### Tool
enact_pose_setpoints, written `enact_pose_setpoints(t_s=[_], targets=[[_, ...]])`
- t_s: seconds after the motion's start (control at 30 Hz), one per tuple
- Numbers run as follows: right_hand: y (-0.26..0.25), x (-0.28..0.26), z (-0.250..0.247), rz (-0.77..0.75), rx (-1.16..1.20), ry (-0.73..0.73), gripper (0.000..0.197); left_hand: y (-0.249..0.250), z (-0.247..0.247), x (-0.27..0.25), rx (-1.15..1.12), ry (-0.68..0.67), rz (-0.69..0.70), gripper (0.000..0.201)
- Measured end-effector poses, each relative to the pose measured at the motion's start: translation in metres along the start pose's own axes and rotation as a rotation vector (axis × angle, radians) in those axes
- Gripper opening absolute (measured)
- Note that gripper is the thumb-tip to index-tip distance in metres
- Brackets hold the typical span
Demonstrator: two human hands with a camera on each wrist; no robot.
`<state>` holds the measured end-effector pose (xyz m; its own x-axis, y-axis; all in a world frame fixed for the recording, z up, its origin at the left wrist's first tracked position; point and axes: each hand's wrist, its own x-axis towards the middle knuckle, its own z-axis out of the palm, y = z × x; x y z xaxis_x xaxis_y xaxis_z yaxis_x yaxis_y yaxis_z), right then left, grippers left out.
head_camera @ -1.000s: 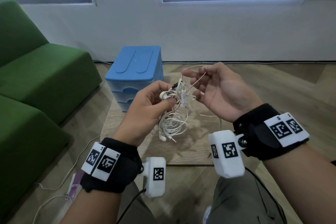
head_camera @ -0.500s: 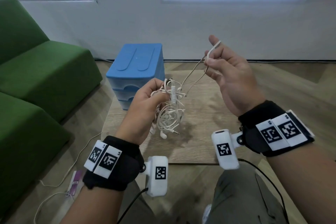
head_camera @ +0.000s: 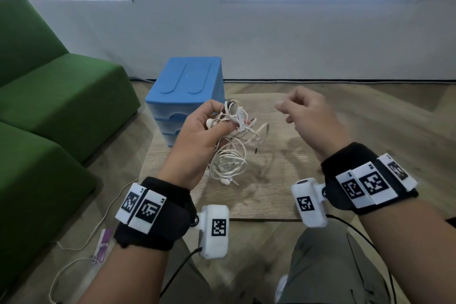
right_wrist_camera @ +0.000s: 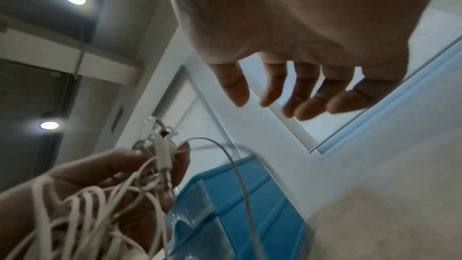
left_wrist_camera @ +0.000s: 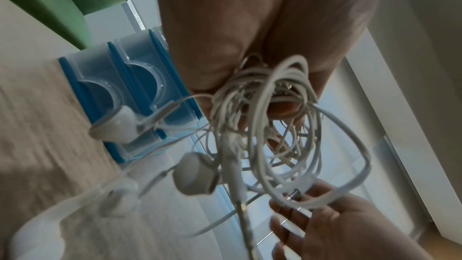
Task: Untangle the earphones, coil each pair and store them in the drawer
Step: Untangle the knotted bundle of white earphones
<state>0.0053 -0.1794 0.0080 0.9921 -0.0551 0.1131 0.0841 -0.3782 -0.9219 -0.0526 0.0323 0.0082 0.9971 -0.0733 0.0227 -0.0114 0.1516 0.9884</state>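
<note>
A tangle of white earphones (head_camera: 229, 160) hangs from my left hand (head_camera: 222, 121), which grips its top, inline remote and one earbud between thumb and fingers, above the low wooden table (head_camera: 283, 195). In the left wrist view the cable loops (left_wrist_camera: 262, 126) and earbuds dangle under the fingers. My right hand (head_camera: 286, 111) hovers to the right of the tangle, blurred, fingers relaxed and holding nothing; the right wrist view shows its fingers (right_wrist_camera: 275, 98) spread and empty. The blue drawer unit (head_camera: 187, 81) stands at the table's far left, drawers closed.
A green sofa (head_camera: 49, 111) fills the left side. A white cable and a purple packet (head_camera: 102, 247) lie on the floor beside it. A white wall with windows runs behind the table. My knees sit at the table's near edge.
My right hand let go of the strand it had pulled up and dropped lower, empty. The strand fell back against the tangle, which my left hand still holds.
</note>
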Motion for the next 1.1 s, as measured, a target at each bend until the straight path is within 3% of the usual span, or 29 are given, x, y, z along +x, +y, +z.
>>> enact_pose_setpoints(t_s=[0.03,0.1,0.2,0.3,0.4,0.57,0.67,0.9,1.1], targets=[[-0.003,-0.001,-0.001,-0.079,0.018,0.006,0.017,0.000,0.000,0.001,0.010,-0.005,-0.002,0.010],[-0.015,-0.003,-0.003,-0.224,0.016,-0.144,0.002,0.001,0.001,0.002,0.023,-0.017,-0.001,0.011],[-0.025,-0.006,0.000,-0.335,-0.090,-0.479,0.015,0.001,0.002,0.003,0.038,-0.042,0.012,0.012],[-0.022,-0.006,0.002,-0.422,-0.136,-0.556,0.009,0.000,0.002,0.003,0.064,-0.046,0.014,0.015],[-0.017,-0.003,0.001,-0.377,-0.130,-0.441,0.001,-0.001,-0.003,0.002,0.095,-0.040,-0.009,0.011],[-0.009,0.012,-0.005,-0.251,-0.111,0.034,0.014,-0.001,-0.007,0.000,0.114,-0.084,-0.043,0.014],[-0.004,0.020,-0.010,-0.173,-0.013,0.202,0.016,0.001,-0.007,-0.001,0.131,-0.078,-0.056,0.014],[0.003,0.027,-0.017,-0.067,0.152,0.335,0.018,0.002,-0.012,-0.003,0.114,-0.063,-0.070,0.019],[0.011,0.020,-0.010,-0.047,0.140,0.144,0.014,0.006,-0.016,-0.002,0.047,-0.007,-0.082,0.022]])
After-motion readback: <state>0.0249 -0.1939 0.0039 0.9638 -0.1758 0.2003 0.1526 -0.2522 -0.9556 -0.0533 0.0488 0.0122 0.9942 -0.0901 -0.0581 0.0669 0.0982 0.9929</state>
